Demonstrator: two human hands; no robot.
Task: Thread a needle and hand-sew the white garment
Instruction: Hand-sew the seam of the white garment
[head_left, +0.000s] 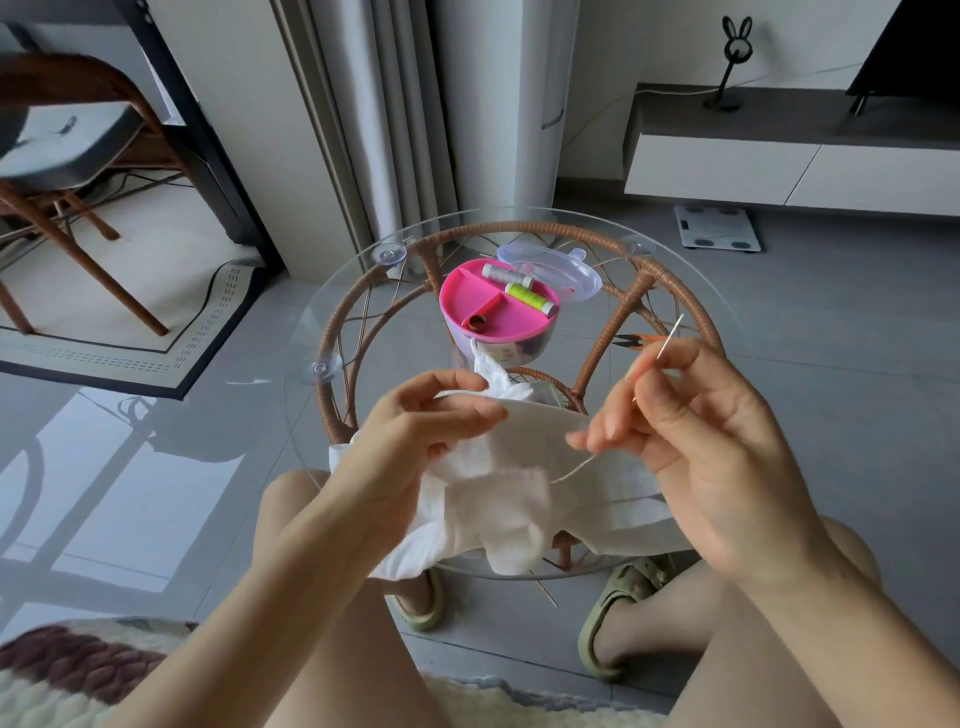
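Observation:
The white garment (519, 499) lies bunched on the near part of a round glass table (691, 291). My left hand (415, 431) pinches a fold of it between thumb and fingers. My right hand (701, 431) is raised to the right of the cloth and holds a needle (670, 336) that points up and away. A pale thread (576, 467) runs from that hand down to the fabric.
A pink sewing kit (493, 312) with a grey spool (506, 274) and a green spool (530, 299) stands mid-table, its clear lid (561, 270) behind. Small orange snips (641, 340) lie to its right. A wooden chair (67, 171) stands far left, a TV cabinet (779, 166) far right.

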